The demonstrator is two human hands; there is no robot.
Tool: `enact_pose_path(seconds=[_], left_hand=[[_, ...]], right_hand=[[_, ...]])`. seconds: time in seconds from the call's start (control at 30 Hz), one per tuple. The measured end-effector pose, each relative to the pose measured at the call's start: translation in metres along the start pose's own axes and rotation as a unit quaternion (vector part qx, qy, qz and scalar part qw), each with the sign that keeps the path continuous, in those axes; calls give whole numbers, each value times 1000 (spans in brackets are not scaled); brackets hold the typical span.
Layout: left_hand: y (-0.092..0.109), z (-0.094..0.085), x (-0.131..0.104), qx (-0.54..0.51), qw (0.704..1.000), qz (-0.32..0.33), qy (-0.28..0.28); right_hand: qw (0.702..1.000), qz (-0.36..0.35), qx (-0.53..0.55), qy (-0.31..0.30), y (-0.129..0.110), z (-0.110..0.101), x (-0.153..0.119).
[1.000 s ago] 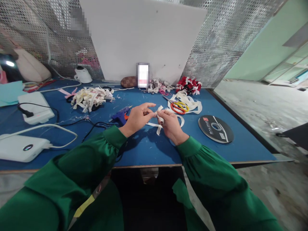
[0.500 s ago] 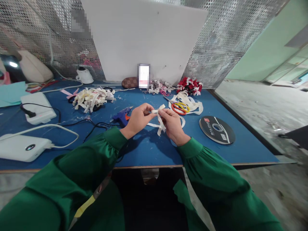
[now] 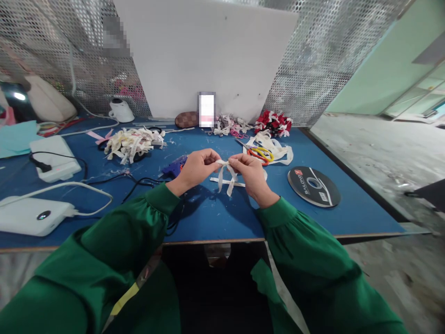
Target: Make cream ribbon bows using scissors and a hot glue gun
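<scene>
Between my two hands hangs a cream ribbon bow [image 3: 225, 163], its two tails dangling over the blue table. My left hand [image 3: 197, 168] pinches its left side between thumb and fingers. On the opposite side, my right hand [image 3: 253, 175] grips the bow with thumb and fingertips closed. Below and behind the bow, a length of white ribbon [image 3: 222, 182] lies on the table, partly covered by my right hand. A blue glue gun [image 3: 173, 168] rests just left of my left hand, which hides part of it. Beyond my right hand are scissors with red and yellow handles [image 3: 260, 155].
A black ribbon spool [image 3: 314, 187] lies flat at the right. Loose cream ribbon [image 3: 278, 149] sits under the scissors. Piles of cream bows [image 3: 134, 144] and red bows [image 3: 273, 123] stand farther back. A white power bank [image 3: 38, 214] and dark cables [image 3: 139, 182] occupy the left.
My hands have drawn slightly apart, with the bow stretched between them. Both tails now hang down side by side, and more of the white ribbon on the table shows.
</scene>
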State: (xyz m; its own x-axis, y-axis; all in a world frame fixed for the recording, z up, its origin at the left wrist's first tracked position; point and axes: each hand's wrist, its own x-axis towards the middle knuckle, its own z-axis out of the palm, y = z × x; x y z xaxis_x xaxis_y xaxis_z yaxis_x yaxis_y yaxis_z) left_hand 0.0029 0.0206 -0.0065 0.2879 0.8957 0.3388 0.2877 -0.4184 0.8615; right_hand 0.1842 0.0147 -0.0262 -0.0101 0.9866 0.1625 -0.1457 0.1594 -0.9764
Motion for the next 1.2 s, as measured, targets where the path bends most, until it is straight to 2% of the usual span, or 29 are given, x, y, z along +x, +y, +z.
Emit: enact_pose_path(seconds=[0.1,0.2,0.3,0.4,0.57,0.67,0.83,0.93,1.07,1.2], left_hand=[[-1,0,-1,42,998,10,42],[-2,2,0,65,994,20,89],[-5,5,1,14,994,4,105],[-9,8,3,-79,991,-35,102],[-8,8,2,-247,960,-124,38],[-6,12,-1,-258,951,-167,8],[-9,19,-5,-201,966,-148,71],[-9,18,-4,-208,964,-143,88],[-8,16,-3,-212,963,-144,87],[-6,18,-4,-216,966,-131,62]], right_hand=[[999,26,24,5,2,-1,1],[993,82,88,-6,1,-1,1],[981,130,144,-19,0,-1,0],[976,145,162,-26,0,-1,1],[990,86,108,2,1,-2,3],[994,72,85,-6,2,0,2],[994,79,68,-41,0,4,-3],[997,48,44,-30,-4,1,-3],[999,-29,-18,-2,-11,-9,2],[996,-50,-66,-31,-16,-15,5]])
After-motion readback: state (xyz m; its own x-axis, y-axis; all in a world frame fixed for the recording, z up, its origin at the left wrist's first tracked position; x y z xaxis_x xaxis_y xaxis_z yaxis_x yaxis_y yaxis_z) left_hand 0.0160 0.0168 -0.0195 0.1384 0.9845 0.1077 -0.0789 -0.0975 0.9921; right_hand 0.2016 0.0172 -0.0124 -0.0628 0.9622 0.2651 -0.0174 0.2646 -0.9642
